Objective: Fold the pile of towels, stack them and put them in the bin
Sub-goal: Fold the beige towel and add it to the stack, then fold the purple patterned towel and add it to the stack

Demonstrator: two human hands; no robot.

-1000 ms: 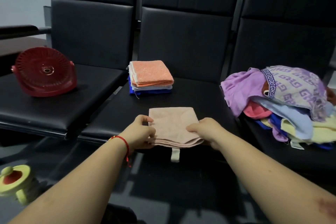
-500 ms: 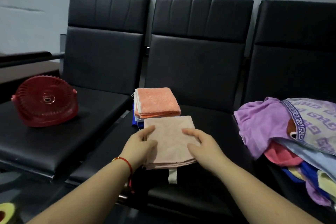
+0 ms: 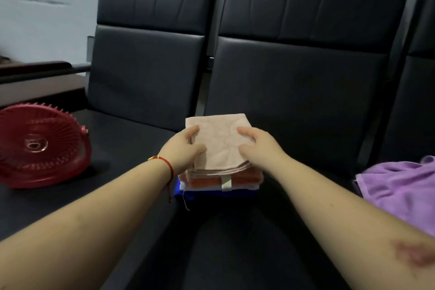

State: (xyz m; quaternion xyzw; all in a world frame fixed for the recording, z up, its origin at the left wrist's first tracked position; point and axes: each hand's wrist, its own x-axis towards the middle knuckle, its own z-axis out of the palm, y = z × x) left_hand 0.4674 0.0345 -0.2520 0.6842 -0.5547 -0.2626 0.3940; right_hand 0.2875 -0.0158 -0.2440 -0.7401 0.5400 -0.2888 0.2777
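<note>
Both hands, left hand (image 3: 186,148) and right hand (image 3: 256,146), pinch the folded pink towel (image 3: 221,141) by its side edges atop the stack (image 3: 219,181) at frame center, soft, light and floppy, so best held at both edges to stay square.

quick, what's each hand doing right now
Left hand: gripping the folded pale pink cloth towel.
Right hand: gripping that towel's other side.
</note>
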